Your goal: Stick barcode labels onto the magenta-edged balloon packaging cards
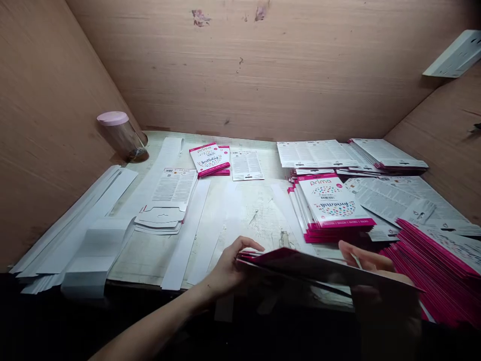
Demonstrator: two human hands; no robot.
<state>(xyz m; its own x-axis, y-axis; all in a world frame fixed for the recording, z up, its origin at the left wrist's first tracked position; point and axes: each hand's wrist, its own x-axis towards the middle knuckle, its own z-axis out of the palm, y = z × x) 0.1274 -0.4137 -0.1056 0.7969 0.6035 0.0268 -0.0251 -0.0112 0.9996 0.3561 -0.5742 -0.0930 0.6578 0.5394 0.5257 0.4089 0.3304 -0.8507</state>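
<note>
Near the table's front edge, my left hand (229, 265) grips the left end of some folded printed cards (323, 271) with magenta edges. The cards are tilted, and several layers fan apart at that end. At the other end, my right hand (370, 263) is closed around the cards, its lower part hidden behind them. Just beyond lies a stack of white and magenta packets (330, 203) printed "prima". To the right leans a long row of magenta-edged packets (436, 271), close to my right hand.
White paper strips (75, 220) are piled at the left. A stack of flat printed cards (171, 195) and two small packet groups lie mid-table. A jar with a pink lid (124, 135) stands by the left wall. More printed cards (315, 153) lie back right, below a wall socket (456, 54).
</note>
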